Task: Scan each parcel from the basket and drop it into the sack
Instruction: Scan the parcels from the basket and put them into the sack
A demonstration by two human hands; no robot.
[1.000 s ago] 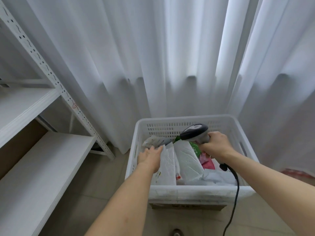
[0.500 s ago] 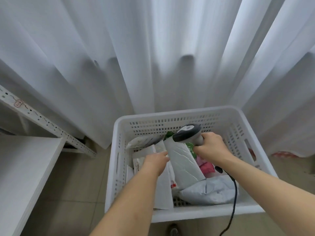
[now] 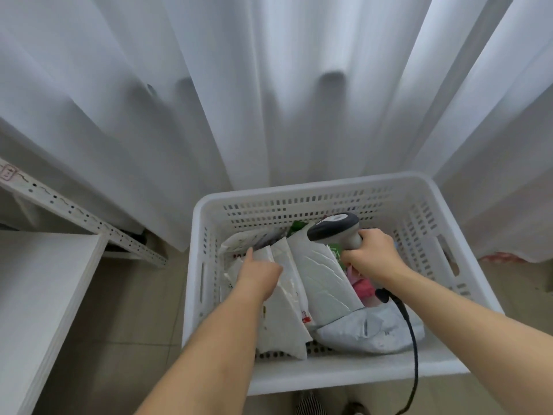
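**Desk:** What does the frame show at the basket?

**Photographer:** A person leans over a white slotted plastic basket (image 3: 344, 199) standing on a tiled floor (image 3: 119, 310), in front of white curtains (image 3: 269, 85). The left hand (image 3: 258, 272) reaches into the basket's 9 o'clock side, its fingers (image 3: 249, 253) spread and fairly straight, pressed among white poly mailers (image 3: 284, 319). Whether they have actually closed on one cannot be told from this angle.

**Desk:** And the other hand?

**Photographer:** The right hand (image 3: 372, 256) is wrapped tight around the grip of a grey-and-black handheld barcode scanner (image 3: 335, 227), held over the middle of the basket with its head aimed toward 9 o'clock. A black cable (image 3: 410, 330) trails from the handle toward 6 o'clock, over the near rim.

**Desk:** Where are the parcels?

**Photographer:** All inside the basket. A pale ribbed mailer (image 3: 323, 280) stands on edge at the centre, directly below the scanner. A grey mailer (image 3: 371, 330) lies flat toward 5 o'clock. A pink packet (image 3: 363, 287) and a green one (image 3: 297, 226) peek out behind.

**Desk:** Anything around it?

**Photographer:** A white shelf (image 3: 39, 310) with a perforated metal upright (image 3: 74, 211) sits at 9 o'clock.
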